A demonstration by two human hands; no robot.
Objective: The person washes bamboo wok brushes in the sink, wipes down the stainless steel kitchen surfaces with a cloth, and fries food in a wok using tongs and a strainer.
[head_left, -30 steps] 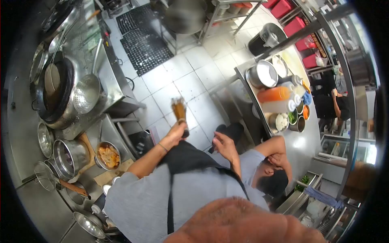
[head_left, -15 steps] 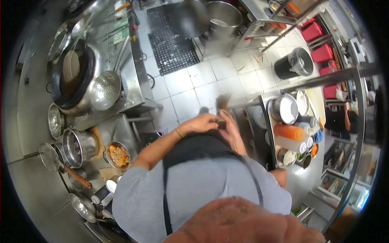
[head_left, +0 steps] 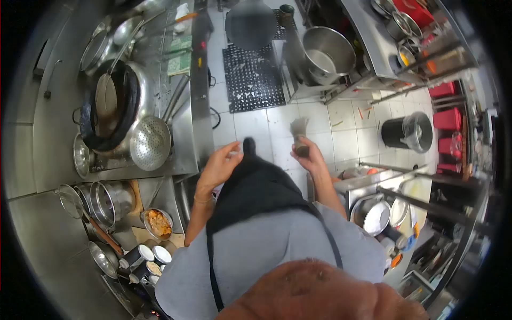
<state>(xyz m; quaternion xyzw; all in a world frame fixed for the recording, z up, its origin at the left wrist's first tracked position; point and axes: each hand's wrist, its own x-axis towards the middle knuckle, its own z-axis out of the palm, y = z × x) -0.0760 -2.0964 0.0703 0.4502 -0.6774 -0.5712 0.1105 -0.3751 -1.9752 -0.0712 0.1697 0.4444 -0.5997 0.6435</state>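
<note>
My right hand (head_left: 314,158) is closed around the dark handle of a short brush (head_left: 299,129), whose pale bristles fan out away from me over the tiled floor. My left hand (head_left: 223,164) holds nothing; its fingers are apart and slightly bent, in front of my black apron (head_left: 261,186). Left of that hand is the steel stove counter (head_left: 184,141). A perforated ladle (head_left: 151,143) lies there beside a dark wok (head_left: 130,109), which has a mesh skimmer (head_left: 106,96) in it.
A large steel pot (head_left: 329,56) stands ahead on the right, beside a black perforated mat (head_left: 253,80). A lined bin (head_left: 407,132) is farther right. Near my right arm, a side counter holds a steel pot (head_left: 370,214). A bowl of orange food (head_left: 158,223) sits at left.
My hands, together around the brush before, have separated. The left moved left, free of it; the right keeps the brush. My view has shifted forward along the aisle.
</note>
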